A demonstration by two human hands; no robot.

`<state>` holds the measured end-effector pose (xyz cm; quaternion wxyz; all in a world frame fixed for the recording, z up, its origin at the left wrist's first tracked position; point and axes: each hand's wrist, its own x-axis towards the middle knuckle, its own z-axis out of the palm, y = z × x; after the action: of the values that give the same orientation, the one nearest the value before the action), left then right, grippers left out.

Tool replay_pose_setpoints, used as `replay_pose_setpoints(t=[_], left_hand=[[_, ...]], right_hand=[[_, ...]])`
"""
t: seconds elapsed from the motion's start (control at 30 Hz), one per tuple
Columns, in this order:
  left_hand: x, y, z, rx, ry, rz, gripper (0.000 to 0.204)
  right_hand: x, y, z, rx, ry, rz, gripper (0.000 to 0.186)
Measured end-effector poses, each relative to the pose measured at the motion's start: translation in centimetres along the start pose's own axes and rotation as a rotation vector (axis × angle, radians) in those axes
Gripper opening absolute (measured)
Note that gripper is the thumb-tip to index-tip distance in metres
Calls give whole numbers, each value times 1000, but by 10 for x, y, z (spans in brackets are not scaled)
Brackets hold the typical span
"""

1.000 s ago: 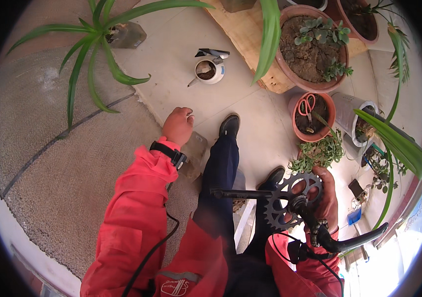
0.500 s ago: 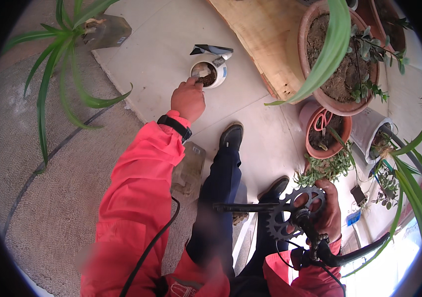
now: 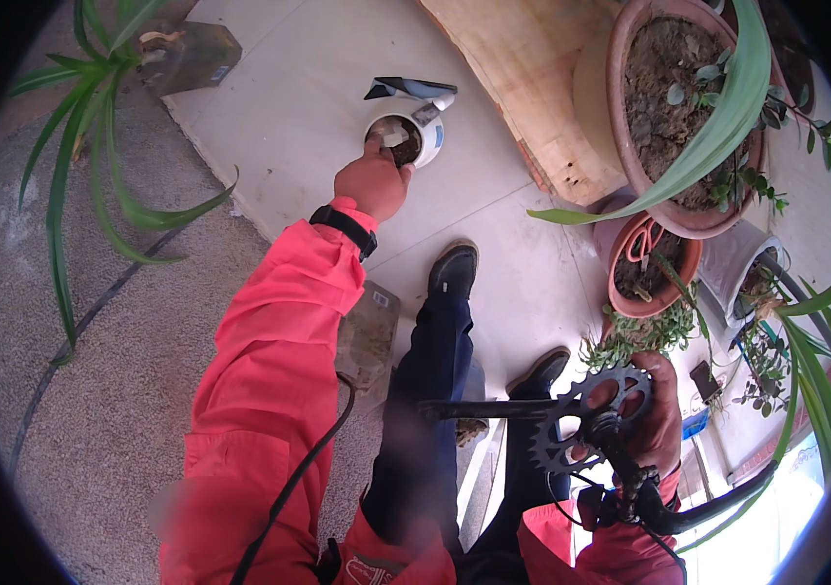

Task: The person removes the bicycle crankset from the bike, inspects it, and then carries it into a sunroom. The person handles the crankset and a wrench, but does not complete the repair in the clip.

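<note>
My left hand (image 3: 374,183) reaches forward to a small white tub (image 3: 435,141) on the tiles. Its fingers are bent together at the tub's near rim, beside a pale, partly see-through piece (image 3: 393,135); what they pinch, if anything, is hidden. Dark brown crumbly stuff (image 3: 405,153) lies in the tub. At lower right my right hand (image 3: 664,419) is closed round a bicycle crankset (image 3: 554,453), behind its toothed chainring. One black crank arm points left over my legs, the other to the lower right.
A dark folded piece (image 3: 410,88) lies behind the tub. Potted plants stand on the right, one terracotta pot (image 3: 641,308) holding red-handled scissors (image 3: 642,241). A wooden board (image 3: 522,88) is at the back. Left are a carpet (image 3: 142,390) and a long-leaved plant (image 3: 94,73).
The view has shifted slightly. My left hand stays at the tub with its fingers a little shifted. The crankset in my right hand has moved slightly to the right.
</note>
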<state>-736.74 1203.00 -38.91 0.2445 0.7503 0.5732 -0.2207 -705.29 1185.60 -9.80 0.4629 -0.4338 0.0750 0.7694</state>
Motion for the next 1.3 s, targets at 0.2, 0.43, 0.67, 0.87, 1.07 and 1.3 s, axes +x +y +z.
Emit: replay_pose_setpoints(t=[0.2,0.43,0.67,0.87,1.07,1.3], left_hand=[[1,4,-4,-93,47,-30,51],[-18,8,-11,-221,138,42,45],[-43,26,-15,-496,151,75,41],[-37,25,-9,-578,156,76,28],[6,4,-5,-354,409,-13,19],[48,12,25,-132,217,-29,18]], right_hand=[[2,-2,-6,7,-20,-21,117],[3,-1,1,-32,82,-21,114],[3,4,14,-115,228,-26,106],[7,0,-5,-7,-49,11,117],[9,4,-2,-9,49,-39,113],[14,-1,-14,42,-25,-34,111]])
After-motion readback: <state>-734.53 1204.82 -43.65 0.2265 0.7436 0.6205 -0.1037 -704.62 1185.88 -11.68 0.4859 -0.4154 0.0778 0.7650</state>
